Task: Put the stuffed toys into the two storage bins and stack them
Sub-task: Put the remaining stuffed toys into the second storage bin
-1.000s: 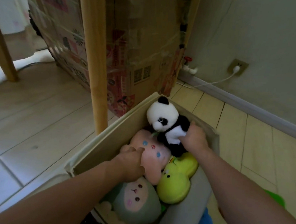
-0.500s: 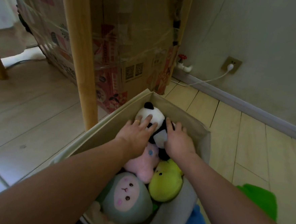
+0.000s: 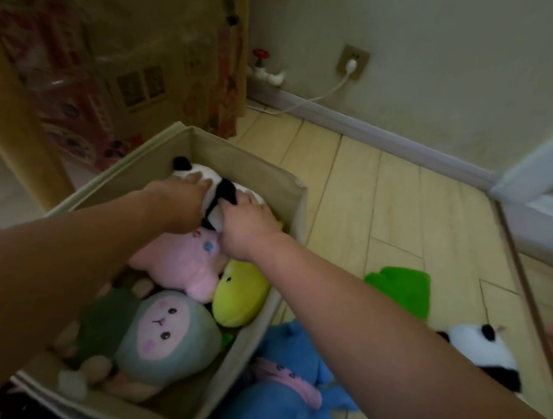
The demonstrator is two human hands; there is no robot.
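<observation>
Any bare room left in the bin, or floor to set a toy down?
Bin: crowded; panda under both hands, pink, yellow and green-hooded toys fill it. Free: floor between bin and baseboard.
</observation>
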